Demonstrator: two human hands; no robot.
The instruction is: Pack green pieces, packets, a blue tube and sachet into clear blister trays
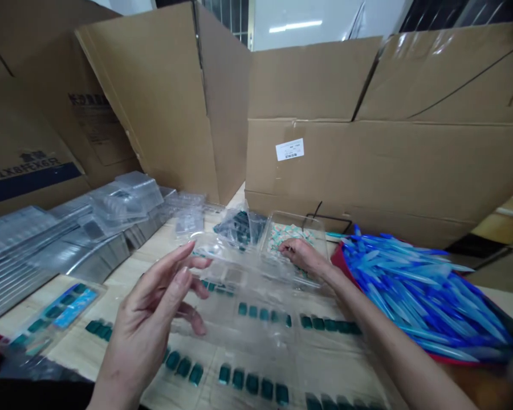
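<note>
My left hand (154,310) is raised at the left edge of a clear plastic blister tray (239,296), which spans the space between my hands, its edge among my fingers. My right hand (301,255) reaches down over a clear tray (293,225) of small pale packets, its fingers curled at the packets. Beneath the blister, rows of small dark teal pieces (252,382) sit in clear trays on the wooden table. A clear bag of dark teal pieces (239,228) lies beyond it.
Stacked clear trays (111,210) fill the table's left side. A heap of blue pens (423,290) lies in a red tray (342,262) at the right. Tall cardboard box flaps (325,159) stand along the far side. A blue-carded pack (74,307) lies at the left.
</note>
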